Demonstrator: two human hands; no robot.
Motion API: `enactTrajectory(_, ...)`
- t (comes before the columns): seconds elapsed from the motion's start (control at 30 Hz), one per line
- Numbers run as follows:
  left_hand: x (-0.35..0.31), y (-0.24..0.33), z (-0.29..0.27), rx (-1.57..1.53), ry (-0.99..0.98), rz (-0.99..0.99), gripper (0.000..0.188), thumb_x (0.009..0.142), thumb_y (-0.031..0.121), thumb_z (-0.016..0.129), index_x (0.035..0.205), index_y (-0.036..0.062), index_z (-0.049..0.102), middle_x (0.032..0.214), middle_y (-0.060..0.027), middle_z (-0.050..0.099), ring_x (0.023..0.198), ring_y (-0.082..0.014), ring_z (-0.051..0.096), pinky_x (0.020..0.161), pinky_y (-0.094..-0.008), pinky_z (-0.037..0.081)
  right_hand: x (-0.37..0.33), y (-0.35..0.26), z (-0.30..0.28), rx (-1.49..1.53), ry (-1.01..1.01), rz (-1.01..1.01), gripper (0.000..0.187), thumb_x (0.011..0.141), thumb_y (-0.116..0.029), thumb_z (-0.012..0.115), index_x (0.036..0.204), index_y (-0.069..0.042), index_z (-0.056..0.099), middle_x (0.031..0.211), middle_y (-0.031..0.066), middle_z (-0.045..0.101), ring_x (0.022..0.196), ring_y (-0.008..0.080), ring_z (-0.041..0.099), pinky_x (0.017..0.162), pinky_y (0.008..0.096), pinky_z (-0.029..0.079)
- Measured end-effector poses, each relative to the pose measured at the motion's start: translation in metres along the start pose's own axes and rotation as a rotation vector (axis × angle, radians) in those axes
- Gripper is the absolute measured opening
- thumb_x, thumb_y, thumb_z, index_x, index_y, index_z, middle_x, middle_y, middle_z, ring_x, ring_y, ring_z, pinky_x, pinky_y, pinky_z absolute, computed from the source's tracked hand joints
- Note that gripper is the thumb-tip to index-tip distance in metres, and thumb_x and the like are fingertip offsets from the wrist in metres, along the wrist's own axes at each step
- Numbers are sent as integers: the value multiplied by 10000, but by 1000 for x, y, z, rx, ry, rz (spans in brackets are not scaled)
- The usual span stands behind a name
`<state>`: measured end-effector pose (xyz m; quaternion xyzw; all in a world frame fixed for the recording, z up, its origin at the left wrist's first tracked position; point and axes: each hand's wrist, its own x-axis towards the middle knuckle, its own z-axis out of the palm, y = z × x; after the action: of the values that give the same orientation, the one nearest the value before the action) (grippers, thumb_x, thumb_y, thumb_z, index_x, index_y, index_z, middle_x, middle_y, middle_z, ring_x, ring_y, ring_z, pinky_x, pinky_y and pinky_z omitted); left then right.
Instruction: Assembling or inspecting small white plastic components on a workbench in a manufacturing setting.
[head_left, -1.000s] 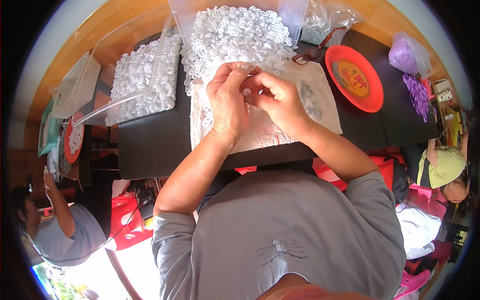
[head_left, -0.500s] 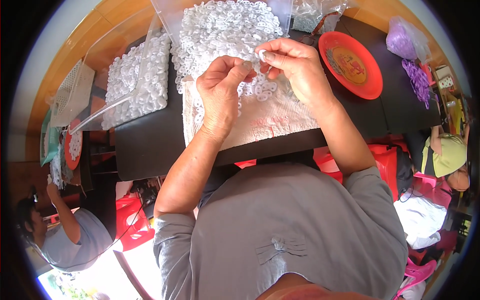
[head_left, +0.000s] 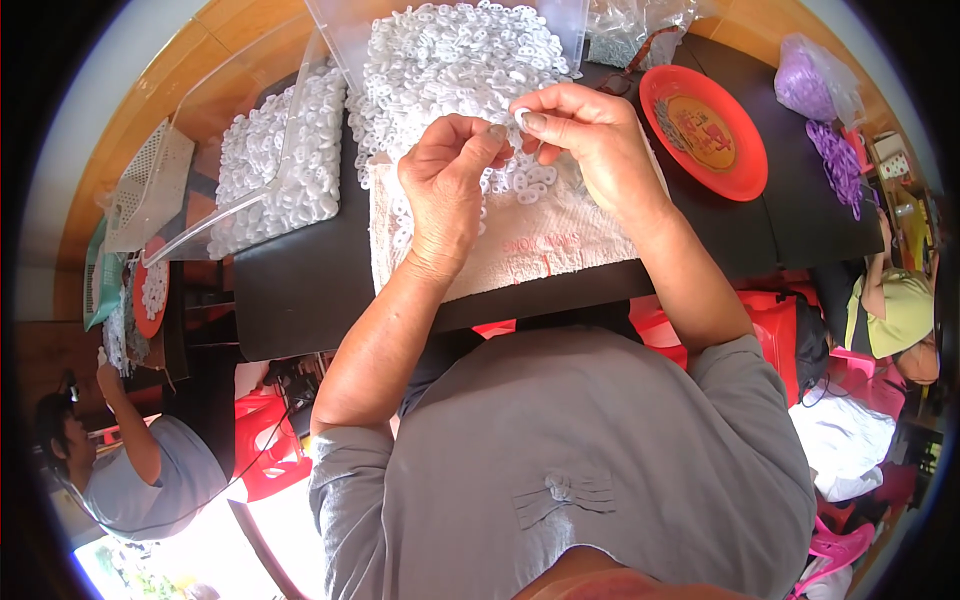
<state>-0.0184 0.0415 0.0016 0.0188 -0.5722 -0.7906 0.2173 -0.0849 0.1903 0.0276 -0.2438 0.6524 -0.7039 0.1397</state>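
Note:
Between the thumb and forefinger of my right hand [head_left: 590,140] is a small white plastic piece [head_left: 521,117], partly covered by the fingers. Close beside it, my left hand [head_left: 445,185] has its thumb and forefinger pinched together; whatever sits in that pinch is too small to make out. Both hands are above a cream cloth [head_left: 520,250] on the dark table. Beyond them a large heap of white two-holed plastic pieces [head_left: 450,60] spills from a clear bin onto the cloth.
Left of the heap stands a clear box [head_left: 275,165] full of white pieces. A red plate [head_left: 745,165] with small metal bits lies at the right, near purple bundles [head_left: 835,165]. A perforated basket [head_left: 150,190] is far left. Other people sit at both sides.
Both hands keep almost the same pose, fingertips still close together. The whole view has shifted very slightly.

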Motion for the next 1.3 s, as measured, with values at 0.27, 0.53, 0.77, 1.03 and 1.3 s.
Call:
enactTrajectory(0.27,-2,-5,1,55,-19,32,72,889,40,631,891,-31,619,808,-47,649,732,-120,622,703,-258,516,-2,-1,3,30,-32,7,179,899,-109,619,1013,17,672,875,52,674,772,111,620,670,245,471)
enactTrajectory(0.53,-3,5,3,32,-162,17,268,822,-29,699,1078,-30,620,875,-79,676,773,-133,629,646,-247,509,5,-6,-19,1,-172,52,176,897,-151,624,949,13,664,806,36,654,681,96,580,624,230,453)
enactTrajectory(0.77,-4,5,2,53,-247,2,280,803,-28,723,1067,-12,632,866,-68,687,730,-98,623,588,-212,489,6,-12,-25,-73,-301,74,201,887,-206,637,841,-11,653,698,14,616,632,80,571,561,220,424)
enactTrajectory(1.03,-4,6,0,75,-243,6,274,798,-52,717,1053,-21,622,884,-80,678,770,-125,640,646,-242,532,6,-10,-23,-39,-299,124,216,898,-210,639,855,1,657,659,23,611,592,78,571,529,208,415)
enactTrajectory(1.3,-8,12,5,67,-260,14,312,765,-86,732,1042,-34,601,884,-71,657,846,-163,667,769,-286,566,4,-12,-22,-45,-284,93,219,892,-218,650,834,-6,664,641,19,595,560,75,528,522,213,403)
